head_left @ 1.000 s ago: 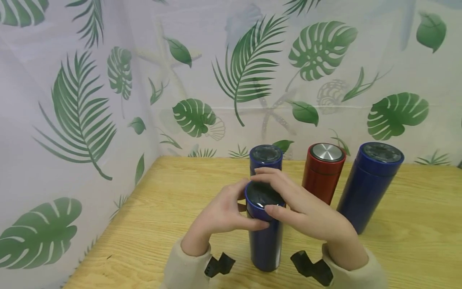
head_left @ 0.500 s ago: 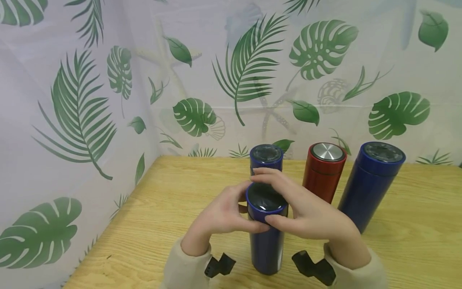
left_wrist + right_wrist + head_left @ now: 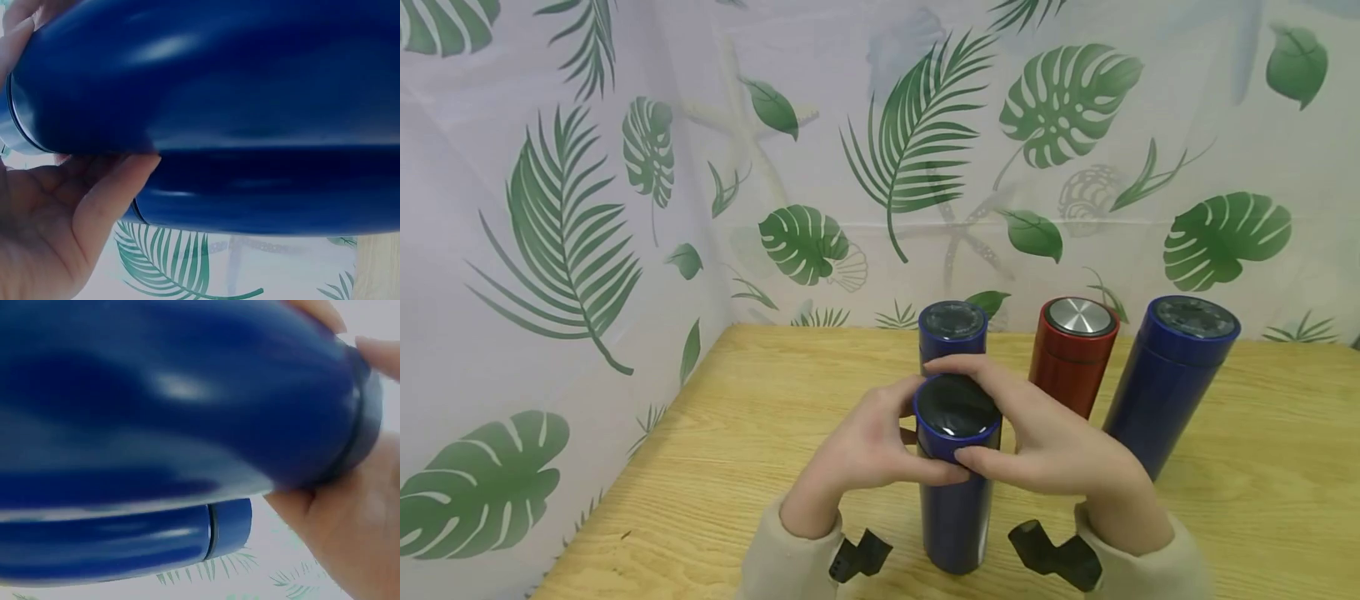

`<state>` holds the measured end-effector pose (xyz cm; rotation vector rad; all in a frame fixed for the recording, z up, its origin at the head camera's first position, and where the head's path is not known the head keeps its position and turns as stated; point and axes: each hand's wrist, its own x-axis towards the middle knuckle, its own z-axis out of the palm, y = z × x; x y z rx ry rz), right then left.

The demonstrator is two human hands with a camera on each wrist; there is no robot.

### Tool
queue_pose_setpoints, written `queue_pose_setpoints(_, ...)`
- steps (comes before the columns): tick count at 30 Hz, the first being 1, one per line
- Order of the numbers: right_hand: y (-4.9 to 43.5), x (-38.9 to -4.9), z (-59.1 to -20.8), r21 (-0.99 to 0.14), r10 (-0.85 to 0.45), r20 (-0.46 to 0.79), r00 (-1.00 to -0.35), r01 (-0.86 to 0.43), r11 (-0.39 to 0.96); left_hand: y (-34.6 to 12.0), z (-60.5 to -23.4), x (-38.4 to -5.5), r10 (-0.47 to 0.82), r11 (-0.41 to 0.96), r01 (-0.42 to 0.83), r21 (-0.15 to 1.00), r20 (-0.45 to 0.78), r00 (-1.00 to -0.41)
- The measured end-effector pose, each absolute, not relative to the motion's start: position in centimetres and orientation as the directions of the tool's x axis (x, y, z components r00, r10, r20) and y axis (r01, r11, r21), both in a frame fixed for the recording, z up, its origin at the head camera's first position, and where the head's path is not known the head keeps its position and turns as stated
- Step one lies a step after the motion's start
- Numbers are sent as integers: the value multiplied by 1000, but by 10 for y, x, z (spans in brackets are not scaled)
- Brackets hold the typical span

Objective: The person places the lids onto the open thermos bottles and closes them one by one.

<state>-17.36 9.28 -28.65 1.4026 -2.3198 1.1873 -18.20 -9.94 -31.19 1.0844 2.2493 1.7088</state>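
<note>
A blue thermos bottle [image 3: 955,525] stands upright on the table in front of me, its blue-rimmed lid [image 3: 957,407] topped with glossy black. From the left, my left hand [image 3: 876,437] grips the bottle's upper body just under the lid, thumb across the front. My right hand [image 3: 1048,433] holds the lid from the right, with the thumb at the front edge and the fingers curving over the back. Close up, the left wrist view shows the thermos body [image 3: 262,69]. In the right wrist view the lid seam [image 3: 356,419] is partly covered by fingers.
Directly behind the held bottle stands another blue thermos [image 3: 953,325]. A red thermos [image 3: 1071,367] with a silver lid top and a larger blue thermos [image 3: 1176,383] stand to the right. Leaf-patterned cloth [image 3: 820,167] hangs behind and left of the wooden table [image 3: 700,500].
The held thermos and both hands have shifted slightly right and nearer to me. The right thumb sits a little lower on the lid's edge. The other bottles stay in place.
</note>
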Motion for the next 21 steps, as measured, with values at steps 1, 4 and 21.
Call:
queue_pose_setpoints(1,94,-173,-286,-545,-653,521,-550,-803,243,-98,-312,-182,591,107,469,877,323,-739)
queue_pose_setpoints(4,91,-172,-287,-540,-571,525,-631,-766,350,-96,-311,-180,574,133,493,860,338,-745)
queue_pose_setpoints(21,84,-170,-289,-524,-534,543,-648,-759,387,-96,-310,-176,563,175,518,837,347,-750)
